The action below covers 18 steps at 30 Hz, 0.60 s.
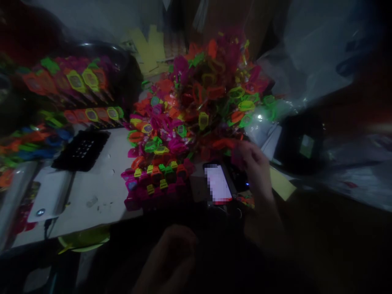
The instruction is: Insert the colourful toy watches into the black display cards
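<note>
My right hand (257,173) is at the front right edge of a large heap of brightly coloured toy watches (171,118). Its fingers are bent together beside a dim reddish-pink piece, and the dark blurs what they grip. Just left of it a lit smartphone (219,183) leans at a tilt. My left hand (173,253) is low in front of the table, in deep shadow, with curled fingers; whatever is inside them is hidden. Between the heap and the table's front edge, several watches stand in rows (157,179).
On the left lie a black tray-like pad (82,150) and a white device (50,196) with a cable on the white tabletop (98,192). More watches (73,79) hang in rows behind. Yellow card pieces (148,49) lie at the back. A dark object (300,143) sits right.
</note>
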Motion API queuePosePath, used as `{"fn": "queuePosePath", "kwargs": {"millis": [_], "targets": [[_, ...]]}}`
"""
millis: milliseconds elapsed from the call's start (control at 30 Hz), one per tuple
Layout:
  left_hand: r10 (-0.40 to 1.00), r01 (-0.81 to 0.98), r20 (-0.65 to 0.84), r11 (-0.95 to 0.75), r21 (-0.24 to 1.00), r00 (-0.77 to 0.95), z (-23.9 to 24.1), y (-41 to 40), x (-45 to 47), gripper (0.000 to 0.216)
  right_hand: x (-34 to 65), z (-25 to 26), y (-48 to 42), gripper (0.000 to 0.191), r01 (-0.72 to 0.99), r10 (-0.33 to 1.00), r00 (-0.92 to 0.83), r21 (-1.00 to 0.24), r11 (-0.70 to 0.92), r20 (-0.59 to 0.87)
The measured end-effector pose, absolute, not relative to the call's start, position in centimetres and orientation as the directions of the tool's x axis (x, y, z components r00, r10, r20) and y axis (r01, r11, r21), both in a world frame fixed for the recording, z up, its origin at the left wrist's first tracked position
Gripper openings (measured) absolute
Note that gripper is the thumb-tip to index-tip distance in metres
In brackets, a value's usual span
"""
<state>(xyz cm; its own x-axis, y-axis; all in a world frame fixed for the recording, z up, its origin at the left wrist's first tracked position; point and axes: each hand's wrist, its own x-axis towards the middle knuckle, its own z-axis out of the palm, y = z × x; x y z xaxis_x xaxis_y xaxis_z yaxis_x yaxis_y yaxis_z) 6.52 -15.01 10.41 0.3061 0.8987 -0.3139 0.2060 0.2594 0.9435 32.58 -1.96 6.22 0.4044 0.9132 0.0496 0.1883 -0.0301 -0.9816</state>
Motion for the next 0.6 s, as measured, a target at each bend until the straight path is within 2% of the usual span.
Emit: {"fn": "queuePosePath", "kwargs": {"millis": [67, 100, 167, 233, 300, 367, 433, 500, 600], "targets": [[0.967, 0.404, -0.179, 0.092, 0.91, 0.184, 8.3, -14.7, 5.8, 0.04, 31.4, 7.5, -4.5, 0.028, 0.061, 0.973, 0.152, -0.981, -0.183, -0.172], [0.979, 0.482, -0.107, 0.009, 0.876, 0.175, 7.2, -14.5, 5.5, 0.051, 30.8, 8.0, -5.8, 0.024, 0.037, 0.963, -0.051, -0.964, -0.263, -0.265], [0.97, 0.558, -0.047, -0.098, 0.824, 0.239, 5.4, -14.3, 5.3, 0.058, 29.4, 8.5, -8.0, 0.018, 0.082, 0.823, -0.419, -0.919, -0.387, -0.384], [0.932, 0.56, -0.066, -0.157, 0.814, 0.357, 4.7, -13.9, 5.5, 0.051, 28.0, 8.2, -9.6, 0.018, 0.099, 0.689, -0.575, -0.873, -0.478, -0.442], [0.887, 0.54, -0.105, -0.176, 0.823, 0.45, 4.8, -13.6, 5.8, 0.044, 26.7, 7.2, -10.5, 0.024, 0.03, 0.684, -0.552, -0.831, -0.556, -0.478], [0.881, 0.54, -0.146, -0.138, 0.831, 0.449, 5.4, -13.1, 6.0, 0.036, 25.5, 5.6, -10.8, 0.036, -0.151, 0.771, -0.401, -0.794, -0.588, -0.495], [0.909, 0.563, -0.212, -0.03, 0.826, 0.359, 5.8, -12.7, 5.7, 0.029, 24.3, 3.8, -11.0, 0.047, -0.372, 0.831, -0.209, -0.744, -0.555, -0.516], [0.923, 0.584, -0.292, 0.097, 0.806, 0.25, 5.8, -12.3, 5.2, 0.022, 23.1, 2.3, -11.3, 0.05, -0.503, 0.819, -0.1, -0.682, -0.531, -0.565], [0.932, 0.617, -0.338, 0.191, 0.764, 0.129, 5.4, -12.0, 4.7, 0.019, 21.6, 1.2, -11.9, 0.044, -0.532, 0.817, -0.128, -0.656, -0.535, -0.562]]}}
